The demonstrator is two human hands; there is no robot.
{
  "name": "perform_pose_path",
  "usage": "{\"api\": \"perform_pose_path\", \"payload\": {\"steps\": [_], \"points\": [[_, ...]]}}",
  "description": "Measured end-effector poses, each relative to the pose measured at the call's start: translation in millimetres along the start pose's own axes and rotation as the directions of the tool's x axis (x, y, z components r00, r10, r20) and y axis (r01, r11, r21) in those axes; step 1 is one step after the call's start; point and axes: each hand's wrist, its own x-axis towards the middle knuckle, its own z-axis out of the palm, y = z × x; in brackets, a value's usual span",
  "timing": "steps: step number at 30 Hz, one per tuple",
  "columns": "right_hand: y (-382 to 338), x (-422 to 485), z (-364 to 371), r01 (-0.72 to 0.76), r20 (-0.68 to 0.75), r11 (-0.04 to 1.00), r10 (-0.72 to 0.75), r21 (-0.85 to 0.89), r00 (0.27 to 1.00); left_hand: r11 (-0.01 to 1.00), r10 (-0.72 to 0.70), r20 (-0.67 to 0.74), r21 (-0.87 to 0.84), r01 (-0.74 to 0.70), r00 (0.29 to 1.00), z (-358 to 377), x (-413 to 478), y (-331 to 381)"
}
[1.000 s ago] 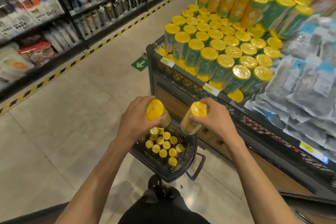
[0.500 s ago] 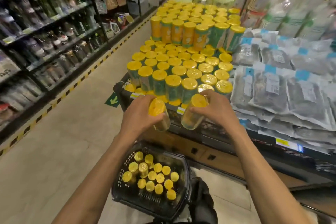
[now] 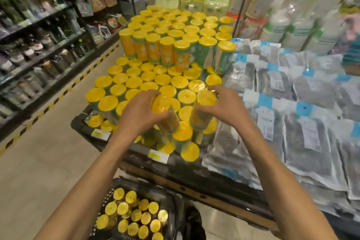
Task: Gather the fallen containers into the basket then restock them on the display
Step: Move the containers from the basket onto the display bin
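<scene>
Each of my hands holds one tall yellow-lidded container over the front of the display [image 3: 124, 150]. My left hand [image 3: 140, 111] grips a container [image 3: 162, 107] whose lid tilts toward me. My right hand [image 3: 224, 105] grips another container [image 3: 204, 109] beside it. Under them stand rows of the same containers [image 3: 148, 78], packed lid to lid, with a taller stacked tier [image 3: 175, 52] behind. On the floor below sits the black basket [image 3: 171, 220], holding several more yellow-lidded containers [image 3: 134, 214].
Clear bags of dark goods [image 3: 303, 122] lie stacked on the right of the display. A dark shelf unit [image 3: 39, 45] runs along the left, edged by yellow-black floor tape [image 3: 58, 97]. Open tiled aisle [image 3: 48, 161] lies between. My shoe [image 3: 194, 224] is beside the basket.
Both hands have lifted their containers up from above the basket and forward onto the front rows of the display. The view has swung upward, so the basket has dropped to the bottom edge.
</scene>
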Motion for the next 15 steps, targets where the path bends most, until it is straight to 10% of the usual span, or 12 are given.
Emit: {"api": "perform_pose_path", "payload": {"steps": [15], "points": [[77,169,-38,0.17,0.144,0.984,-0.161,-0.052,0.976,0.98,0.048,0.151,0.183,-0.076,0.987,61,202,74]]}}
